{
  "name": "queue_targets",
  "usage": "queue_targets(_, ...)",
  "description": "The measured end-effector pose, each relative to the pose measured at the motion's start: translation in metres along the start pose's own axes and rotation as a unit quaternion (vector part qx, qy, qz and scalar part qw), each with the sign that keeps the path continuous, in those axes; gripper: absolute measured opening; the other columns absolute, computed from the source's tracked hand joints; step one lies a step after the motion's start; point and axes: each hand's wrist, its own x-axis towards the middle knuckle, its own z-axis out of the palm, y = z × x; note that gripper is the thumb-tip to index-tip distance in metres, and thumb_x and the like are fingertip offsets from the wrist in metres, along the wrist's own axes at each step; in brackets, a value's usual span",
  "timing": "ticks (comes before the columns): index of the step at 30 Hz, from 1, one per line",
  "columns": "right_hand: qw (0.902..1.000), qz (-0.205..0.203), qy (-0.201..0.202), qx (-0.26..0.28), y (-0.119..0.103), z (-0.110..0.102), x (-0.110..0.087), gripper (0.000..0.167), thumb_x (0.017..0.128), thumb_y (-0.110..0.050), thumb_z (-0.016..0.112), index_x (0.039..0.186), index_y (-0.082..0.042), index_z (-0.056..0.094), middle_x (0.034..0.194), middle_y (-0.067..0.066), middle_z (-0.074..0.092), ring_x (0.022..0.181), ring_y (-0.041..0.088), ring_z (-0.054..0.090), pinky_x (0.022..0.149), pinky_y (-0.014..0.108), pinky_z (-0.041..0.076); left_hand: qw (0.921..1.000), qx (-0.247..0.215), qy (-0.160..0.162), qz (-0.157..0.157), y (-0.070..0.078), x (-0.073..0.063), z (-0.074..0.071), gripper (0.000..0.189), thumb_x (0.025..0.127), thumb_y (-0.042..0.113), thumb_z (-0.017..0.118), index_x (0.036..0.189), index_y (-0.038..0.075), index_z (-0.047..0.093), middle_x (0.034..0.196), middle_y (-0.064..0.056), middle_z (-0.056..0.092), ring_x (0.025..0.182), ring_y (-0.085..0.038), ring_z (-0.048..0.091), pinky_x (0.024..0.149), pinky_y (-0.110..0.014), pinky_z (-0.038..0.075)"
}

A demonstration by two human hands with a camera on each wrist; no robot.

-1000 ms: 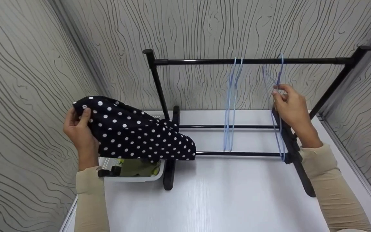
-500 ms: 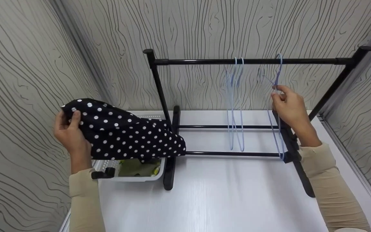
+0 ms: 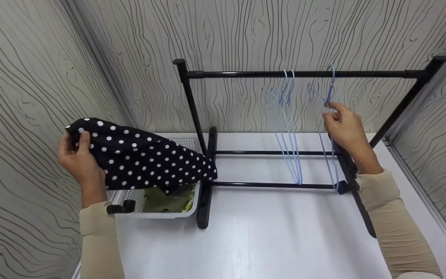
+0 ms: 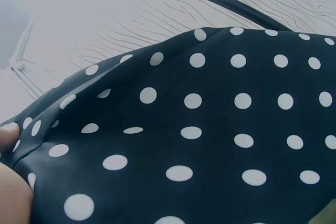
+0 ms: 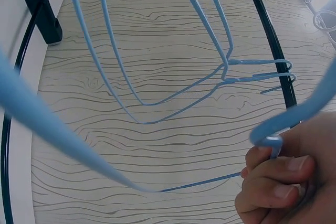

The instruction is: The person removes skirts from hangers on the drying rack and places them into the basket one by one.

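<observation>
My left hand [image 3: 79, 162] pinches one end of a dark navy cloth with white polka dots [image 3: 145, 159], thumb on top; its far end hangs toward the rack's left post. Cloth fills most of the left wrist view, and only bits of the fingers show at its left edge. With my right hand [image 3: 345, 130] I pinch a light blue wire hanger [image 3: 330, 93] just under its hook, which is over the rack's top bar [image 3: 242, 74]. In the right wrist view, curled fingers [image 5: 273, 192] hold that hanger. Two more blue hangers [image 3: 290, 128] hang to its left.
A white perforated basket [image 3: 161, 214] with green garments [image 3: 167, 201] stands at the left, partly under the polka-dot cloth. The black rack's left foot [image 3: 203, 209] is beside it. White tabletop [image 3: 254, 232] spreads in front, and patterned walls rise behind and to the sides.
The left hand has moved left with the polka-dot cloth, uncovering more of the basket. The right hand and its hanger have shifted slightly left. The two other hangers have swung.
</observation>
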Motion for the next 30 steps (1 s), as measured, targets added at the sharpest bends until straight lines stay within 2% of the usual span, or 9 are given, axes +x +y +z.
queue_targets(9, 0.9998, 0.009, -0.015, -0.008, 0.002, 0.004, 0.001, 0.052, 0.114, -0.028, 0.044, 0.157, 0.002, 0.045, 0.094, 0.010, 0.069, 0.071, 0.011, 0.053, 0.057, 0.024, 0.040, 0.9999, -0.011, 0.009, -0.002, 0.005, 0.009, 0.007, 0.029, 0.097, 0.000, 0.075, 0.126, 0.004, 0.072, 0.121, -0.006, 0.069, 0.115, -0.017, 0.064, 0.100, -0.024, 0.053)
queue_targets(14, 0.9996, 0.014, -0.019, -0.016, 0.004, 0.005, 0.001, 0.055, 0.115, -0.029, 0.043, 0.160, 0.003, 0.040, 0.101, 0.017, 0.071, 0.075, 0.012, 0.055, 0.061, 0.023, 0.042, 0.9997, -0.002, 0.010, 0.022, 0.009, 0.012, 0.010, 0.024, 0.098, -0.001, 0.073, 0.121, 0.004, 0.073, 0.119, -0.006, 0.069, 0.114, -0.018, 0.063, 0.101, -0.026, 0.051)
queue_targets(20, 0.9995, 0.014, -0.024, -0.014, 0.005, 0.007, 0.001, 0.056, 0.115, -0.028, 0.044, 0.160, 0.004, 0.039, 0.103, 0.017, 0.070, 0.074, 0.010, 0.055, 0.060, 0.024, 0.041, 0.9995, 0.001, 0.018, 0.025, 0.016, 0.010, 0.012, 0.027, 0.099, -0.001, 0.071, 0.125, 0.004, 0.072, 0.123, -0.005, 0.068, 0.118, -0.017, 0.062, 0.104, -0.024, 0.050)
queue_targets(27, 0.9991, 0.003, -0.038, -0.018, 0.005, 0.008, 0.004, 0.054, 0.114, -0.025, 0.044, 0.159, 0.005, 0.040, 0.092, 0.010, 0.069, 0.066, 0.008, 0.052, 0.057, 0.026, 0.040, 0.9992, 0.007, 0.030, 0.027, 0.024, 0.009, 0.017, 0.027, 0.099, 0.001, 0.072, 0.125, 0.005, 0.071, 0.124, -0.005, 0.067, 0.119, -0.017, 0.061, 0.105, -0.024, 0.050)
queue_targets(30, 0.9984, -0.002, -0.052, -0.022, 0.005, 0.009, 0.004, 0.057, 0.114, -0.027, 0.043, 0.161, 0.006, 0.036, 0.096, 0.013, 0.071, 0.067, 0.008, 0.052, 0.057, 0.026, 0.040, 0.9992, 0.004, 0.032, 0.026, 0.026, 0.009, 0.018, 0.027, 0.099, 0.001, 0.072, 0.126, 0.005, 0.071, 0.124, -0.005, 0.067, 0.119, -0.017, 0.061, 0.105, -0.023, 0.050)
